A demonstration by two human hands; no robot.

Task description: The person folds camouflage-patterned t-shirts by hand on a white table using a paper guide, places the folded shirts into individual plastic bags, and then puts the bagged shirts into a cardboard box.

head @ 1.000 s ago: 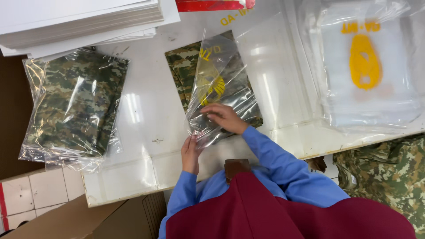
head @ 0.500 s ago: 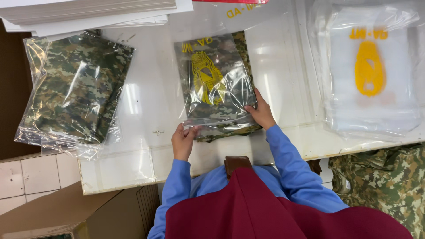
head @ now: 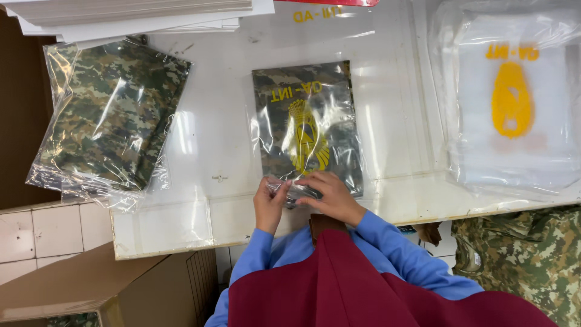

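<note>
Left hand [head: 270, 204]: fingers pinched on the near edge of a clear plastic bag [head: 307, 130], thumb and fingertips closed on the film. Right hand [head: 330, 195]: laid over the same near edge just beside the left, fingers curled down and gripping the plastic. Both wrists in blue sleeves [head: 387, 251], above a dark red garment [head: 339, 290]. The clear plastic bag: lies flat near the middle of the white bench [head: 206, 151], at its near edge, holds a folded camouflage garment [head: 284, 82] and bears a yellow printed emblem. To the left on the bench, well apart from the hands: a second bagged camouflage garment [head: 109, 118], set at a slant, its near corner reaching the bench edge. At the far left edge: a stack of white sheets [head: 139, 15], overlapping the top of that second bag. To the right: a pile of empty clear bags with yellow print [head: 514, 103], lying flat. Below the bench at the right: loose camouflage cloth [head: 526, 260]. At the lower left: a brown cardboard box [head: 91, 290], beside pale tiles [head: 42, 233].
</note>
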